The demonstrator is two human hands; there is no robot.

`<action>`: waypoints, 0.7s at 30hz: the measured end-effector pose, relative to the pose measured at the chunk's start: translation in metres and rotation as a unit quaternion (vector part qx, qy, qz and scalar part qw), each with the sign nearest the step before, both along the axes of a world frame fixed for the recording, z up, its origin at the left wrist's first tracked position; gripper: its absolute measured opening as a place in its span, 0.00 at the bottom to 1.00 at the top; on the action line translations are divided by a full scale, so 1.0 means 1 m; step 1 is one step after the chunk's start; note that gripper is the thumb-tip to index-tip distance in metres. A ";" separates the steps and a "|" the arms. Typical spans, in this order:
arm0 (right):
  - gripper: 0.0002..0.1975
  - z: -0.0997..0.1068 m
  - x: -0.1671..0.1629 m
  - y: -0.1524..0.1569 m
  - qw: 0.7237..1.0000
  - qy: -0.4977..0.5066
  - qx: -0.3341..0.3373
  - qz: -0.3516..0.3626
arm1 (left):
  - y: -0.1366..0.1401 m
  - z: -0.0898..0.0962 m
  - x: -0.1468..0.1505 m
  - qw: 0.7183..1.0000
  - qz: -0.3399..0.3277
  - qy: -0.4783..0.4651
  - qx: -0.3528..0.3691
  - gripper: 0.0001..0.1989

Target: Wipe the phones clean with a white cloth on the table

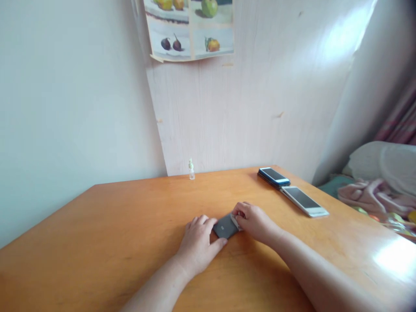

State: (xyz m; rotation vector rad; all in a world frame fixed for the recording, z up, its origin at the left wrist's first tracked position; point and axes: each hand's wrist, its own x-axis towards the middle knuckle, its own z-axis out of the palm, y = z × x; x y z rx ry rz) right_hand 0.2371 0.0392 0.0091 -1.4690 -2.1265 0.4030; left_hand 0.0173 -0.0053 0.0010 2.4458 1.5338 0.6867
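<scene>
A: Here we are at the orange-brown wooden table [113, 225], and the action is dead centre, near the front!

B: It's a flat, dark grey phone-shaped device [223, 229], small pale logo facing up, lying on the wood between the two hands. What's the left doing?

A: The left hand [199, 240] has it pinned: thumb at the near corner, fingers at the far-left edge, clamped on the device.

B: And the right?

A: The right hand [255, 220] is at the opposite end, fingers pinched together on a scrap of thin white wipe [234, 221], pressed right against the device! Tissue or cloth, I can't tell from here.

B: Who's lined up further out?

A: Over to the right, a white-fronted phone with blue edges [274, 175] lies on something dark, screen up. Just beside it, nearer us, a larger white phone [304, 200], also face up, its screen dark.

B: And at the back edge?

A: A little clear spray bottle [191, 170], standing upright by the wall, well apart from both hands, beneath a sheet of fruit paintings [195, 32]!
</scene>
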 end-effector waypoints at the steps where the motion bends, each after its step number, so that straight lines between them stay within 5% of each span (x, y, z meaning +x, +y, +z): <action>1: 0.08 0.000 -0.002 -0.001 1.000 -0.010 -0.001 -0.002 | 0.001 0.000 0.000 1.000 -0.001 0.001 0.001 0.20; 9: 0.09 0.006 -0.010 -0.017 0.996 -0.058 -0.008 0.069 | 0.002 -0.003 -0.001 1.000 0.000 0.006 0.005 0.19; 16: 0.08 0.010 -0.005 -0.007 0.995 -0.089 -0.016 -0.046 | 0.004 -0.005 -0.003 1.000 0.000 0.018 0.005 0.20; 21: 0.06 0.012 -0.028 -0.027 0.993 -0.104 0.000 0.048 | 0.004 -0.002 -0.002 1.000 -0.011 0.018 0.000 0.18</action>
